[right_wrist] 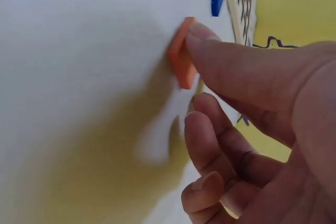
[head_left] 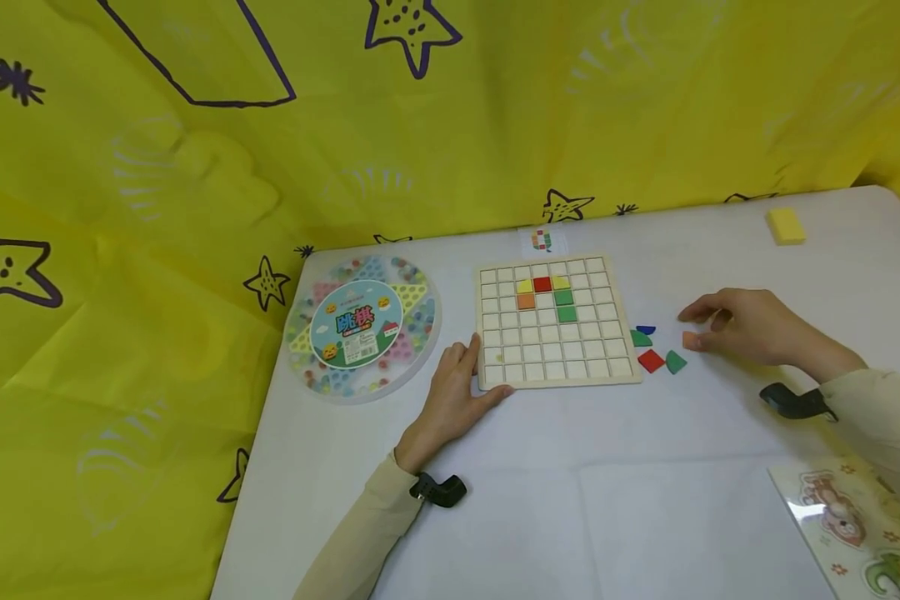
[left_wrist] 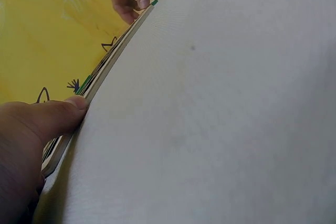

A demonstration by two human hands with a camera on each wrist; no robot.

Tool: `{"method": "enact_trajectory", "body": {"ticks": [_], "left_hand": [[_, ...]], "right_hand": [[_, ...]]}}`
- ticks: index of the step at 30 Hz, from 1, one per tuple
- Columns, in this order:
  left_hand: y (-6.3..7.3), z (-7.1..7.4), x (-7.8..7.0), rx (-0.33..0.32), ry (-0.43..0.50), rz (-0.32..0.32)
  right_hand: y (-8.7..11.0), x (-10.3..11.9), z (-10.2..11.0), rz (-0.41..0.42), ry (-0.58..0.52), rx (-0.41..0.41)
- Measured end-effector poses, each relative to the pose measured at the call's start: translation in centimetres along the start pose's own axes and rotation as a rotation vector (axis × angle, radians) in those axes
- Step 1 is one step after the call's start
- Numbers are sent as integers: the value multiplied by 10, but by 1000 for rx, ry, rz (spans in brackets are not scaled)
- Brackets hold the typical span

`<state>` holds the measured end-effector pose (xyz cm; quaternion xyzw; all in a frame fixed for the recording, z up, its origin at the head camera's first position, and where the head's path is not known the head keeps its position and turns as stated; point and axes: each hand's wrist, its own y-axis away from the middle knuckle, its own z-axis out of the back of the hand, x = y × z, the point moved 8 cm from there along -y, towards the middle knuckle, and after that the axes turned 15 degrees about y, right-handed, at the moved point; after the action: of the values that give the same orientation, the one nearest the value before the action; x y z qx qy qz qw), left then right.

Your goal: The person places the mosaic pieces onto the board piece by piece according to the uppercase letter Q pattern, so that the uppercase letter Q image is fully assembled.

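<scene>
A wooden grid board (head_left: pixel 581 337) lies on the table, with red, yellow, orange and green pieces set in its upper cells. My left hand (head_left: pixel 450 392) spans the board's near left corner, fingers along the left side and thumb resting on the front edge. In the left wrist view, the thumb (left_wrist: pixel 58 115) lies on the frame; the other fingers are mostly hidden. Right of the board, my right hand (head_left: pixel 757 327) touches an orange piece (right_wrist: pixel 181 64) with the thumb, its other fingertips apart from the piece. Green quarter-rounds (head_left: pixel 675 362), a red square (head_left: pixel 651 361) and a blue piece (head_left: pixel 646 330) lie beside the board.
A small picture card (head_left: pixel 558 242) lies behind the board. To the left sits a round Chinese checkers box (head_left: pixel 420 367). A yellow block (head_left: pixel 785 227) is at the back right, and a sheet with cartoon animals (head_left: pixel 832 521) lies at the front right.
</scene>
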<state>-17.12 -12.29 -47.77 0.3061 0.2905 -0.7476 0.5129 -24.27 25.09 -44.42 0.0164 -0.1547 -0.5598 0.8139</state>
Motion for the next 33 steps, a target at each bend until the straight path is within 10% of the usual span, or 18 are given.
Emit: {"method": "enact_trajectory", "body": {"ticks": [33], "left_hand": [[1,0,1,0,15,-5]], "right_hand": [[-5,24,6,70,-39,-142]]}}
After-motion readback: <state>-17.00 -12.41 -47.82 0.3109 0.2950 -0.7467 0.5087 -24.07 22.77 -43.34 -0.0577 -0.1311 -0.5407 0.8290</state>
